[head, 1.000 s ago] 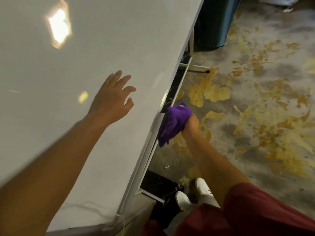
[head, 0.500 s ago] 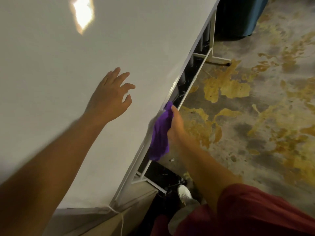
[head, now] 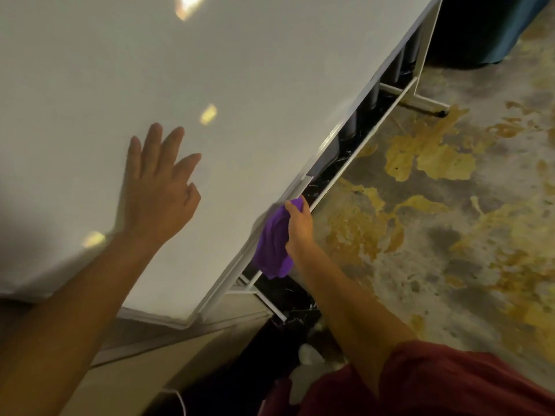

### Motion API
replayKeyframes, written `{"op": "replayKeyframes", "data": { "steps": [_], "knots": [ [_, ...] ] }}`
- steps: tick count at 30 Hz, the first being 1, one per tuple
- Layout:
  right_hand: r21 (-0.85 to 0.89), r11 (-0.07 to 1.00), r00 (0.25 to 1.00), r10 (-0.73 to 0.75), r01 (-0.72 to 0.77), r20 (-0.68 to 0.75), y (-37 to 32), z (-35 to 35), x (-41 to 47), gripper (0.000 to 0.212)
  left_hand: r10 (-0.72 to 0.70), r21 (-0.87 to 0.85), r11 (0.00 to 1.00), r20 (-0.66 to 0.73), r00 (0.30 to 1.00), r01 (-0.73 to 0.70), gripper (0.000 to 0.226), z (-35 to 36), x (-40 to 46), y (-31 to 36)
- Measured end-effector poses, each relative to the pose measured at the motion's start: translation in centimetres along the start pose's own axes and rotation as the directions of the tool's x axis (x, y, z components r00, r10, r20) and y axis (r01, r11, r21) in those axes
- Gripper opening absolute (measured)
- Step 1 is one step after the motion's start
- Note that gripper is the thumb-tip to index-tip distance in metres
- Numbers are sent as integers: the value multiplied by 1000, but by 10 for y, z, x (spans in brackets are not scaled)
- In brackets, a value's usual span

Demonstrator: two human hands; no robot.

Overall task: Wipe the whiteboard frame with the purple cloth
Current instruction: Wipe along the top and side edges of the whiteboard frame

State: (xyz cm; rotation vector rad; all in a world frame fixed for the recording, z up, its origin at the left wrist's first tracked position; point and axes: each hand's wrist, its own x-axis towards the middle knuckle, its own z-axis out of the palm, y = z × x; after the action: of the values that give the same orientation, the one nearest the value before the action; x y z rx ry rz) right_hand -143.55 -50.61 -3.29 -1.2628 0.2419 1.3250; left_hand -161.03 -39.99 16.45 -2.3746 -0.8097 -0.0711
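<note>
Right hand [head: 295, 225] is down at the lower edge of the whiteboard [head: 240, 70], fingers curled round the purple cloth [head: 273, 247] and pressing it against the whiteboard frame [head: 303, 183] — the pale rail running along the bottom of the board. The cloth sits bunched between palm and rail, its loose tail hanging below the hand toward the stand's lower bar [head: 360, 145].

Left hand [head: 159, 187] is up on the board face, fingers spread and straight, holding nothing — whether the palm actually bears on the board or hovers just off it, I can't tell from here.

That cloth looks soft and light, the sort that crumples and slides in the grip rather than keeping a shape. It wants holding as a wad, with the fingers wrapped over the top so a thick fold stays against the rail; the dangling tail could snag on the stand. The frame itself looks thin, stiff and smooth, so the cloth should glide along it easily. The board stands on a light stand with a foot [head: 426, 102] on the stained floor [head: 435, 220], so a firm push may rock it; a bracing palm on the board face would help.

Plenty of rail runs off toward the far corner, apparently unwiped.
</note>
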Motion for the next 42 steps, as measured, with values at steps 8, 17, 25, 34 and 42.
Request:
{"op": "replayKeyframes", "data": {
  "steps": [8, 17, 25, 34, 42],
  "knots": [
    [-153, 975, 980, -175, 159, -92, 50, 25, -34, 60, -2, 42, 999, 52, 999, 0, 59, 9, -78, -20],
    [-191, 969, 975, -183, 158, -122, 102, 44, -74, 63, 111, 59, 992, 71, 991, -115, 70, 13, -115, -43],
    [-164, 980, 985, -129, 110, -113, 160, 64, -107, 73, 130, 40, 990, 86, 988, -134, 64, 3, -130, -49],
    [-464, 871, 979, 200, -163, 32, 189, 68, -140, 40, 115, 39, 992, 80, 990, -118, 59, -5, -135, -48],
    [-628, 778, 999, 16, 8, 33, 40, 10, -138, 9, 37, -2, 999, 196, 980, -38, 60, -34, -124, -33]
  ]
}}
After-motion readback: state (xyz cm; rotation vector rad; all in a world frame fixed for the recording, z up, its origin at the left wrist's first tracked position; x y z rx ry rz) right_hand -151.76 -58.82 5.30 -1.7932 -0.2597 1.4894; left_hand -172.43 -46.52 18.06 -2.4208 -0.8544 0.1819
